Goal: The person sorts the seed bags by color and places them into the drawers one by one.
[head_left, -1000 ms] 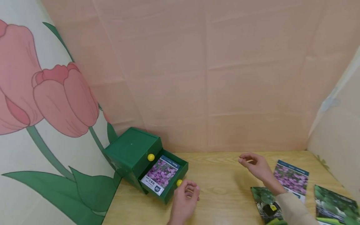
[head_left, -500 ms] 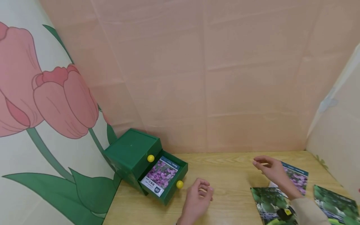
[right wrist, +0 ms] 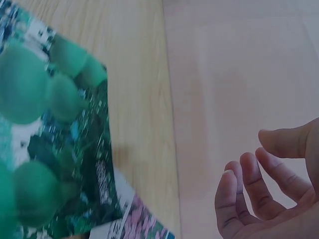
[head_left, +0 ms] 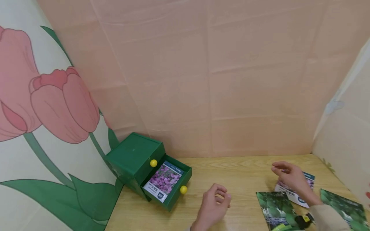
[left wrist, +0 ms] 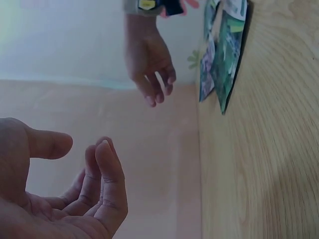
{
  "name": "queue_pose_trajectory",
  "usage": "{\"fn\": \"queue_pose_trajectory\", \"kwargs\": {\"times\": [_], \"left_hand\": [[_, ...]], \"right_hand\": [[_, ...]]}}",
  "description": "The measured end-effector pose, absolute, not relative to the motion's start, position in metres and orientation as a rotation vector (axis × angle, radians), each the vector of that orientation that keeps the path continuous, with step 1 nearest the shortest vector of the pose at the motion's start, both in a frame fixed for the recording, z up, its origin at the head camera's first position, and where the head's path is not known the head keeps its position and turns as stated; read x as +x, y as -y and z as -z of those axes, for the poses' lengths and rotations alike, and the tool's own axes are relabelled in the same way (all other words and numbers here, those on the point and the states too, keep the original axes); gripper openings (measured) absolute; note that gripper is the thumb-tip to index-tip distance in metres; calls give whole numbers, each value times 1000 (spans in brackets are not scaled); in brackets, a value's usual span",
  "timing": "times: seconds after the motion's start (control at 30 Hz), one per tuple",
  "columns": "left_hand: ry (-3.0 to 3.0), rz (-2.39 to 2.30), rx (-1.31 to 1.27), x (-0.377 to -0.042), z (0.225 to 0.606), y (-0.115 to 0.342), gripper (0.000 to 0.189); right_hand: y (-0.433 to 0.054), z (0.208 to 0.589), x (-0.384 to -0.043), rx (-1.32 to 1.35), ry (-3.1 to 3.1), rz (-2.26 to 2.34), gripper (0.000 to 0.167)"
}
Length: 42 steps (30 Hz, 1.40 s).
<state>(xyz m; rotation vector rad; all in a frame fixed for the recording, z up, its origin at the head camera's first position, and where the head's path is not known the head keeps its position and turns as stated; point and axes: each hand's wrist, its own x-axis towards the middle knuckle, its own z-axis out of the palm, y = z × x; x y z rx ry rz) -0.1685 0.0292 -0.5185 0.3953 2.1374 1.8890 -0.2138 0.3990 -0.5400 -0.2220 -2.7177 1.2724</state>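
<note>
A purple-flower packet [head_left: 295,194] is lying toward the desk's [head_left: 240,179] right edge. The right hand [head_left: 290,175] is hovering above the desk and partly hiding the packet from the head view, its fingers bending loosely and its thumb standing apart. A green packet [head_left: 274,207] is lying just beside it, and another green packet [head_left: 341,205] is resting nearer the right edge. The left hand [head_left: 214,205] is hanging well apart from the back edge, fingers curving loosely, thumb and fingertips leaving a gap. Near the back-left corner, a green cabinet [head_left: 136,154] is standing with its drawer [head_left: 173,201] jutting out, holding a second purple-flower packet [head_left: 164,179].
</note>
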Motion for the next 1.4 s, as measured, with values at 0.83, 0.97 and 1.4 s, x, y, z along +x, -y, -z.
{"fn": "queue_pose_trajectory", "kwargs": {"times": [0.83, 0.97, 1.4], "left_hand": [[-2133, -1775, 467, -166, 526, -54, 13], [-2114, -1738, 422, -168, 526, -59, 12], [-1968, -1674, 473, -151, 537, -93, 10]], "right_hand": [[-475, 569, -225, -258, 2740, -989, 39], [-488, 574, -228, -297, 2753, -969, 39], [-509, 587, -249, -172, 2906, -744, 49]]}}
